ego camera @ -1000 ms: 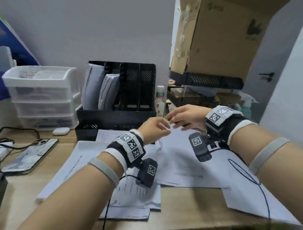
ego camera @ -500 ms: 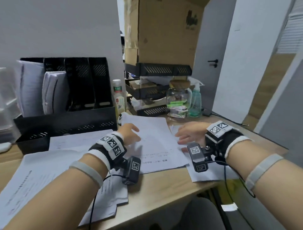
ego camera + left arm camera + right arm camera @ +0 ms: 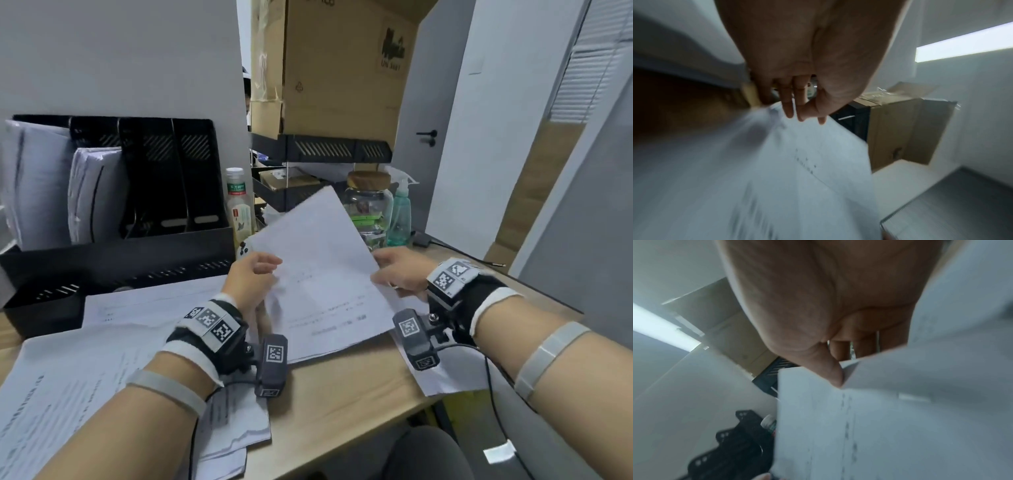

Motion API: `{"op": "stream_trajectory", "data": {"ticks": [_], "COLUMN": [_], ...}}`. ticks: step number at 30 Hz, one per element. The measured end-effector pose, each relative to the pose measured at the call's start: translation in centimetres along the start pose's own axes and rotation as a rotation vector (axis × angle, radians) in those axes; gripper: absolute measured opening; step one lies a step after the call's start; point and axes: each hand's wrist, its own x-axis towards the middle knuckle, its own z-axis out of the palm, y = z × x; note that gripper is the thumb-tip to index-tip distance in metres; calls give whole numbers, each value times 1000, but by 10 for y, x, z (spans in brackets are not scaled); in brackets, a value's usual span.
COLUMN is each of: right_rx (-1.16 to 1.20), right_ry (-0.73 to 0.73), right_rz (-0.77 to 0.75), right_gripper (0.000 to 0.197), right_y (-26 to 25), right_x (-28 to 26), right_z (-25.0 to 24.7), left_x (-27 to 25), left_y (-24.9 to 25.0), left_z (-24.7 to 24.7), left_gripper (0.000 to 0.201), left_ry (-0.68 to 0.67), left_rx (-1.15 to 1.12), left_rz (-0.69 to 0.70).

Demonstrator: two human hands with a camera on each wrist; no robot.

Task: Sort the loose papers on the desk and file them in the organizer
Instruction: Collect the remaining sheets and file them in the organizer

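Nearest, lower left of the head view: loose papers [image 3: 68,387] lay flat and overlapping on the wooden table [image 3: 342,394], some stacked askew under the left forearm. One more sheet [image 3: 455,373] lay flat under the right wrist at lower right, its corner hanging past the table edge.

Centre frame: both hands had a single printed sheet [image 3: 322,274] between them. Left hand [image 3: 251,282] gripped its left edge, thumb on top, fingers curled under; the left wrist view showed fingertips [image 3: 789,112] on the paper, image blurred. Right hand [image 3: 400,270] pinched the right edge; the right wrist view showed the thumb [image 3: 830,369] pressed on the top face, fingers behind the sheet.

Sheet orientation: long axis ran from lower centre toward upper right of the frame, far corner raised and pointing up toward the jar. Near edge sat low, at or just over the table; contact there could not be told. Printed face was up, text lines near the lower end.

Further back, left: black organizer [image 3: 144,212] stood upright against the wall, slots vertical. The two leftmost slots held filed papers [image 3: 92,195] standing on edge; the slots to their right looked dark.

Just right of the organizer: a drink bottle [image 3: 238,205]. Behind the sheet: a glass jar [image 3: 371,202] with wooden lid and a spray bottle [image 3: 400,212]. Upper centre: a cardboard box [image 3: 342,68] on a black shelf rack [image 3: 322,147].
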Motion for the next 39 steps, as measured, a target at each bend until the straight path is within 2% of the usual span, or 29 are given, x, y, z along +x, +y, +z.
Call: {"op": "stream_trajectory", "data": {"ticks": [2, 3, 4, 7, 8, 9, 11, 13, 16, 18, 19, 21, 23, 25, 27, 29, 33, 39], "right_rx": [-238, -304, -350, -502, -535, -555, -564, -513, -356, -90, 52, 256, 449, 590, 643, 663, 597, 573], "right_ry": [169, 235, 287, 380, 396, 398, 379, 396, 585, 742, 762, 655, 445, 242, 144, 129, 184, 216], "right_rz": [-140, -191, -226, -303, -332, -359, -419, -474, -507, -434, -362, -178, -82, -79, -105, -131, -120, -77], "right_gripper": [25, 21, 19, 28, 30, 29, 25, 19, 18, 33, 47, 74, 83, 64, 34, 22, 21, 21], "right_y": [-13, -21, -30, -60, -70, -79, -95, -103, -98, -77, -63, -36, -14, -1, 5, 12, 24, 40], "right_x": [-4, -8, -11, -23, -27, -32, -41, -49, -53, -56, -58, -62, -64, -67, -72, -72, -72, -77], "right_z": [-16, -24, -32, -51, -55, -59, -61, -65, -82, -96, -100, -95, -82, -66, -52, -45, -43, -44], "left_x": [1, -1, -4, -18, -21, -23, -22, -20, -17, -14, -12, -7, -6, -8, -9, -14, -26, -31], "left_y": [14, 24, 38, 94, 113, 131, 157, 167, 159, 149, 145, 136, 132, 124, 114, 106, 91, 74], "left_z": [1, 1, 1, 3, 4, 6, 11, 19, 22, 19, 16, 12, 12, 15, 21, 28, 41, 51], "left_gripper": [33, 39, 49, 83, 89, 89, 70, 41, 23, 22, 26, 22, 23, 23, 19, 16, 27, 28], "left_ry": [16, 62, 126, 320, 295, 205, -69, -224, -197, -133, -90, -35, -28, -49, -88, -131, -205, -277], "left_rx": [82, 159, 270, 682, 843, 990, 1150, 1092, 917, 667, 523, 290, 126, -19, -118, -210, -317, -335], "left_rz": [43, 116, 222, 667, 757, 783, 671, 497, 424, 385, 362, 329, 275, 191, 130, 75, -9, -75]}}
